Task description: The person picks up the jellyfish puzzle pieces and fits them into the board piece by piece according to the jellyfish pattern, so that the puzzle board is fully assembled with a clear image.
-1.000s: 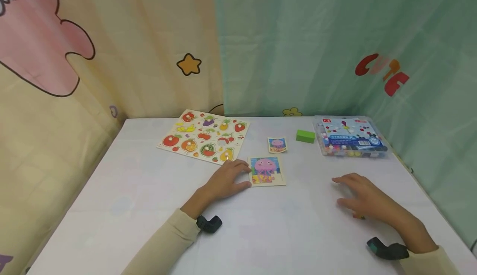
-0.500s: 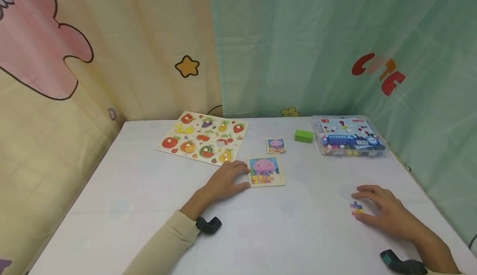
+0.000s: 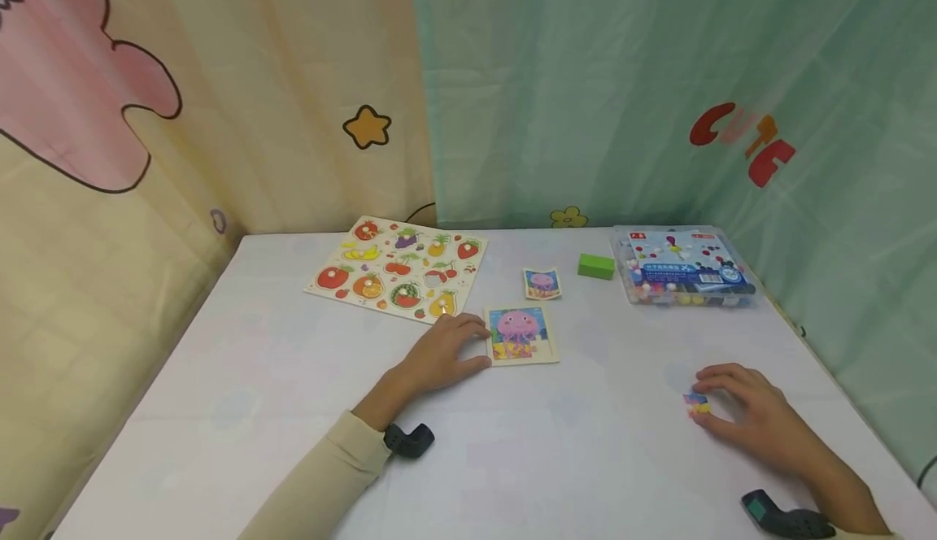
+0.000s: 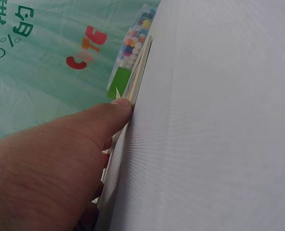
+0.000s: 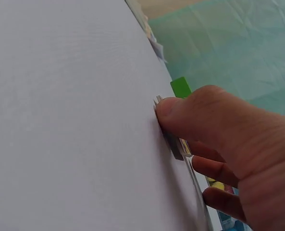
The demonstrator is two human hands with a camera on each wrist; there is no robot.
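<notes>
A small jigsaw board [image 3: 538, 353] with a pink jellyfish picture lies flat mid-table, its lower right part bare. My left hand [image 3: 437, 354] rests at its left edge, thumb by the lower corner; in the left wrist view the thumb of that hand [image 4: 60, 159] touches the edge. At the right, my right hand [image 3: 757, 414] pinches a blue, pink and yellow jigsaw piece [image 3: 695, 402] between thumb and fingers. The right wrist view shows that piece [image 5: 175, 144] tilted on edge, partly hidden by the thumb of my right hand [image 5: 219, 125].
Behind the board lies a small jellyfish picture card [image 3: 542, 284]. A green block [image 3: 596, 267] sits beside a clear plastic case [image 3: 684, 267] of coloured beads. A fruit peg puzzle [image 3: 395, 270] lies at the back left. Curtains hang behind the white table [image 3: 293, 410].
My right hand has drawn back toward the table's right front, closed its fingers on the jigsaw piece and shifted it slightly. The left hand stays at the board's edge.
</notes>
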